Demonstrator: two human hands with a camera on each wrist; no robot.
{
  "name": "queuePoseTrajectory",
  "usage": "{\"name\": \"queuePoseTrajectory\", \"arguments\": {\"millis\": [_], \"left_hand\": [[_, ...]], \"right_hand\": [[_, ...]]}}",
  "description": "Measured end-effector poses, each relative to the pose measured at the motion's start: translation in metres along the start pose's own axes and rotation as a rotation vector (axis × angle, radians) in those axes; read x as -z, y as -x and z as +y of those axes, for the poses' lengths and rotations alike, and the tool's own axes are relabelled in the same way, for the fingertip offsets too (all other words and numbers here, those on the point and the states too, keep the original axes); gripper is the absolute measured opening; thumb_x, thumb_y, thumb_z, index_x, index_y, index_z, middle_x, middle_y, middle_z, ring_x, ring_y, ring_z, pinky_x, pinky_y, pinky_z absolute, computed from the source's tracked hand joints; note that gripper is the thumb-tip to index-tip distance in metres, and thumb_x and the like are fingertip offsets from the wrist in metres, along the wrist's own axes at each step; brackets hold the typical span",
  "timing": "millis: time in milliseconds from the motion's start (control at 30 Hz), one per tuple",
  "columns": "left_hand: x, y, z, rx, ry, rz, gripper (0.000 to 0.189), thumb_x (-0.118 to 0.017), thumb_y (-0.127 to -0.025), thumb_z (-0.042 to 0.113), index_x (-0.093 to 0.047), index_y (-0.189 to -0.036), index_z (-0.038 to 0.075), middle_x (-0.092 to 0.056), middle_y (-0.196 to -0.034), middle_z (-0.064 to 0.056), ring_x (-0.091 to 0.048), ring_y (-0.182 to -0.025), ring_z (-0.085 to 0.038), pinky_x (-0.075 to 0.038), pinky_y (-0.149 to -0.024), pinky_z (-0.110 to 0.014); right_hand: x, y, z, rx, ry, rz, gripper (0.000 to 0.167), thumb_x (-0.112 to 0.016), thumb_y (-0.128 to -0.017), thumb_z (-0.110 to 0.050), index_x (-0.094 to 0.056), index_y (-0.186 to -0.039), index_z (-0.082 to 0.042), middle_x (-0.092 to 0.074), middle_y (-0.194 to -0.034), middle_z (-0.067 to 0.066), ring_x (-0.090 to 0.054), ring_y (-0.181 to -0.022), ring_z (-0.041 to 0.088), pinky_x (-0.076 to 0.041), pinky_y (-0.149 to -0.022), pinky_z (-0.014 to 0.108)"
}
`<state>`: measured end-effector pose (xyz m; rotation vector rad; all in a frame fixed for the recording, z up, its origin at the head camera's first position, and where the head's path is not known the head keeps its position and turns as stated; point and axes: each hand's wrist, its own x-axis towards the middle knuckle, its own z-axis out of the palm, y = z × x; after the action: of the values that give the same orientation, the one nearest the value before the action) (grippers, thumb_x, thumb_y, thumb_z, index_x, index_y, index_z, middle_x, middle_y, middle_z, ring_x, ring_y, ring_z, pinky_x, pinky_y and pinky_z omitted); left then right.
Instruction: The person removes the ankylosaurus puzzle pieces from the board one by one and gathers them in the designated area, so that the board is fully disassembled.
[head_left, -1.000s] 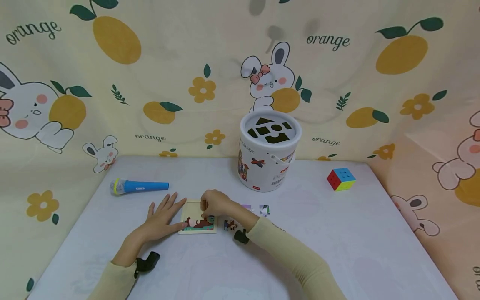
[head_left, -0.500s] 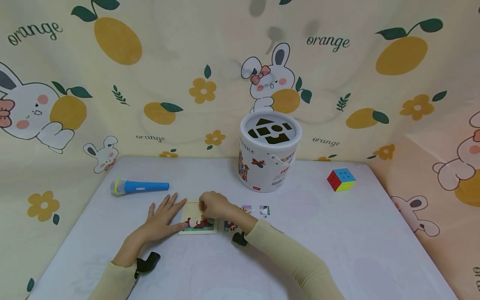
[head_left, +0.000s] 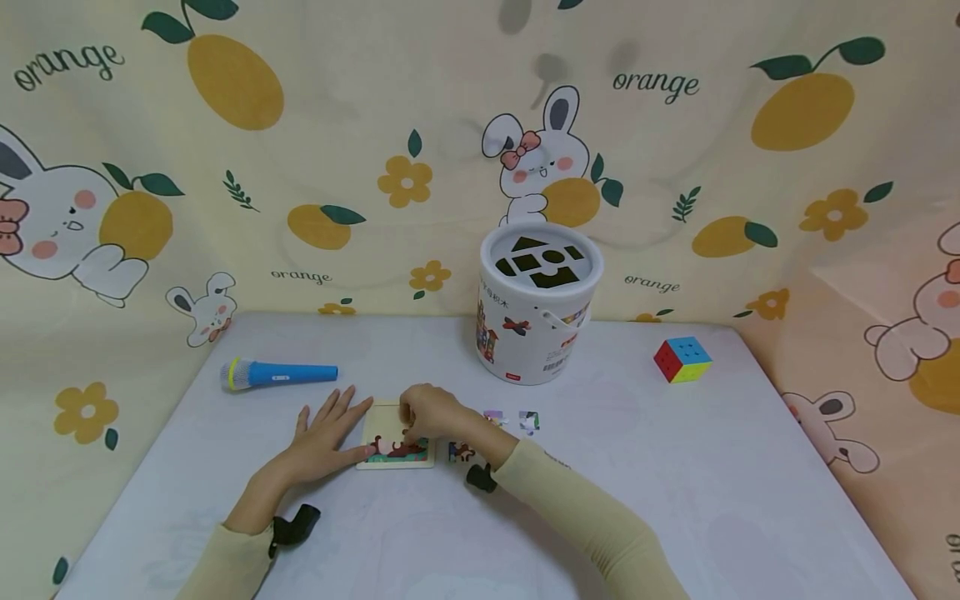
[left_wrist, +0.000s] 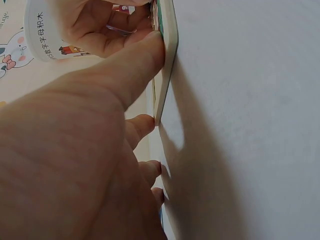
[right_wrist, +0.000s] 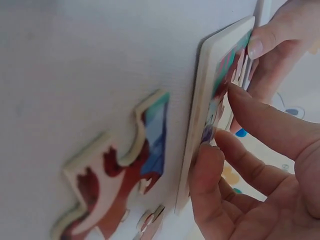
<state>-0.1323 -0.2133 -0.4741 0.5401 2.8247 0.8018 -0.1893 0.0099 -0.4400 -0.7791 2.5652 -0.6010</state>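
A small wooden jigsaw board [head_left: 385, 413] lies flat on the table, its lower part filled with brown and green picture pieces and its upper part bare wood. My left hand [head_left: 321, 446] spreads flat at the board's left side, thumb resting on the lower left rim. Over the board's right half, my right hand [head_left: 437, 414] curls its fingers down; in the right wrist view its thumb and fingertips close in on a puzzle piece [right_wrist: 208, 132] by the frame, mostly hidden by them. A loose brown and blue puzzle piece [right_wrist: 107, 187] lies to the board's right.
More loose pieces [head_left: 528, 422] lie beyond the right wrist. A white bucket [head_left: 525, 333] with a shape-hole lid stands at the back. A blue toy microphone [head_left: 288, 372] lies back left, a puzzle cube [head_left: 682, 359] back right. Printed cloth hangs behind the table.
Over the first half second my right hand shifts very slightly left over the board, then stays there. My left hand keeps its place.
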Motion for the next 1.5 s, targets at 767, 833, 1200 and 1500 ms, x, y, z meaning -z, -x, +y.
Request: {"name": "queuePoseTrajectory", "arguments": {"millis": [767, 833, 1200, 1500], "left_hand": [[-0.0005, -0.0004, -0.0004, 0.002, -0.003, 0.001, 0.081, -0.068, -0.09, 0.05, -0.038, -0.154, 0.01, -0.017, -0.162, -0.026, -0.007, -0.148, -0.049, 0.005, -0.106, -0.076], [-0.0009, -0.0005, -0.0008, 0.002, -0.003, 0.002, 0.081, -0.068, -0.09, 0.05, -0.038, -0.154, 0.009, -0.017, -0.162, -0.026, -0.007, -0.148, -0.049, 0.006, -0.106, -0.076], [-0.0018, -0.0014, -0.0021, 0.0, 0.0, 0.004, 0.081, -0.068, -0.09, 0.051, -0.038, -0.154, 0.01, -0.017, -0.162, -0.026, -0.007, -0.148, -0.049, 0.006, -0.106, -0.076], [-0.0031, -0.0017, -0.0033, 0.003, -0.002, 0.002, 0.082, -0.068, -0.09, 0.051, -0.038, -0.154, 0.01, -0.017, -0.162, -0.026, -0.007, -0.148, -0.049, 0.007, -0.106, -0.076]], "right_hand": [[-0.001, 0.002, 0.0013, -0.05, 0.027, 0.055, 0.032, -0.089, -0.076, -0.023, -0.059, -0.073, -0.012, -0.057, -0.071, -0.005, -0.049, -0.064, 0.011, -0.039, -0.058, 0.024], [-0.0018, 0.0016, 0.0024, -0.049, 0.019, 0.055, 0.032, -0.089, -0.076, -0.023, -0.059, -0.074, -0.012, -0.057, -0.071, -0.005, -0.049, -0.064, 0.011, -0.039, -0.058, 0.024], [-0.0019, 0.0015, 0.0059, -0.01, 0.0, 0.031, 0.029, -0.087, -0.079, -0.021, -0.059, -0.077, -0.012, -0.056, -0.072, -0.005, -0.049, -0.064, 0.01, -0.04, -0.058, 0.023], [-0.0018, 0.0026, 0.0078, -0.008, -0.003, 0.018, 0.025, -0.086, -0.08, -0.018, -0.065, -0.091, -0.011, -0.06, -0.078, -0.006, -0.055, -0.07, 0.009, -0.044, -0.065, 0.024]]}}
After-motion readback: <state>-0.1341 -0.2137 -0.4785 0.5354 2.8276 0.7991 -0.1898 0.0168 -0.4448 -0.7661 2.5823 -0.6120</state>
